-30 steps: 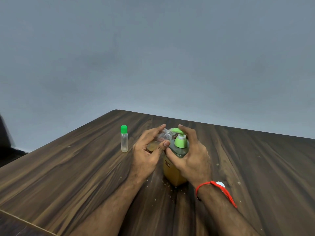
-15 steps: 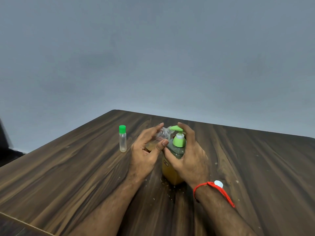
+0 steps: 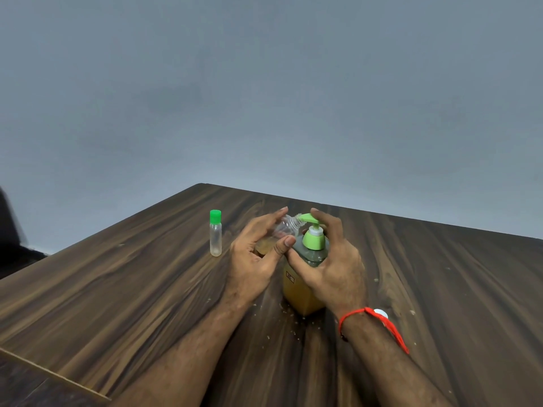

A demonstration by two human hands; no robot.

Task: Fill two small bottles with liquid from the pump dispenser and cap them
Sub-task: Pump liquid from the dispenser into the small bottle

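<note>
Dark blurred shape point(image 3: 11, 227) beyond the tabletop's left edge, too smeared to identify. Dark wood-grain tabletop point(image 3: 117, 289), far corner near the middle of the view, grey wall point(image 3: 264, 83) behind.

Toward the far-left part of the tabletop, a small clear bottle point(image 3: 215, 234), upright, green cap on, seemingly with no liquid inside, well apart from the left edge and just beside the left hand point(image 3: 252, 259) without touching.

Right of it, left hand gripping a second small bottle point(image 3: 282, 229): thumb on the near side, fingers curled round the far side. Bottle uncapped, tilted with its threaded neck up and to the right, mouth right at the tip of the green spout. Some amber liquid pooled in its lower end, partly hidden by the palm.

Next, the pump dispenser point(image 3: 299, 292), upright near the middle of the tabletop, amber liquid in the lower body, small label on the near-left face, green pump head point(image 3: 313, 237) on top with the spout pointing left.

Right hand point(image 3: 332, 268) wrapped round the dispenser's shoulder, thumb across the near side, index finger resting on top of the pump head. Red thread point(image 3: 373, 321) round the right wrist. Small white round cap point(image 3: 381, 313) flat on the tabletop just behind that wrist, partly hidden. Pale crumbs point(image 3: 289, 312) scattered round the dispenser's base.
</note>
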